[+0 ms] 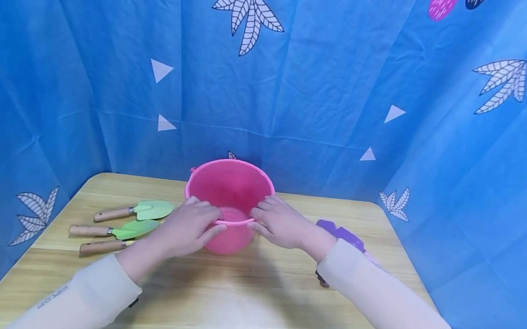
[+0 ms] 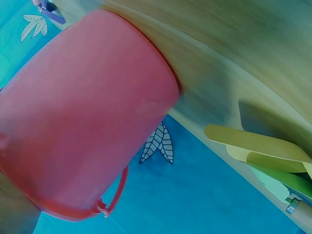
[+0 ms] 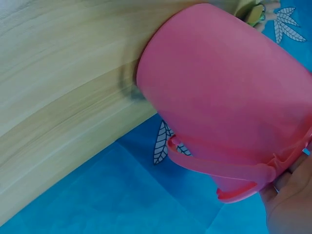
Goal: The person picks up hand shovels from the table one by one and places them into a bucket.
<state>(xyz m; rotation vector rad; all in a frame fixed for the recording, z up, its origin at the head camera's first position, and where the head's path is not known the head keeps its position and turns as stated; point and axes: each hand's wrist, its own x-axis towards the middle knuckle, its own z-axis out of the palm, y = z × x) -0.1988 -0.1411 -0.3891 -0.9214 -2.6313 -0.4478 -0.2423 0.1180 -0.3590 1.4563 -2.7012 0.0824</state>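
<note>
A pink bucket (image 1: 225, 236) stands upright on the wooden table, its open top showing a bare inside. My left hand (image 1: 194, 223) grips the near rim at the left, fingers over the edge and thumb outside. At the right of the same rim, my right hand (image 1: 282, 222) holds on in like manner. The bucket's handle (image 3: 214, 168) hangs down along its side in the right wrist view. Only a bit of the left hand (image 2: 14, 209) shows in its wrist view, by the bucket's rim.
Left of the bucket lie a pale green trowel (image 1: 154, 210), a bright green trowel (image 1: 135, 229) and a yellow-bladed one (image 2: 258, 141), all wooden-handled. Purple tools (image 1: 350, 238) lie at the right, partly hidden by my right forearm. Blue patterned cloth (image 1: 269, 92) encloses the table (image 1: 233, 312).
</note>
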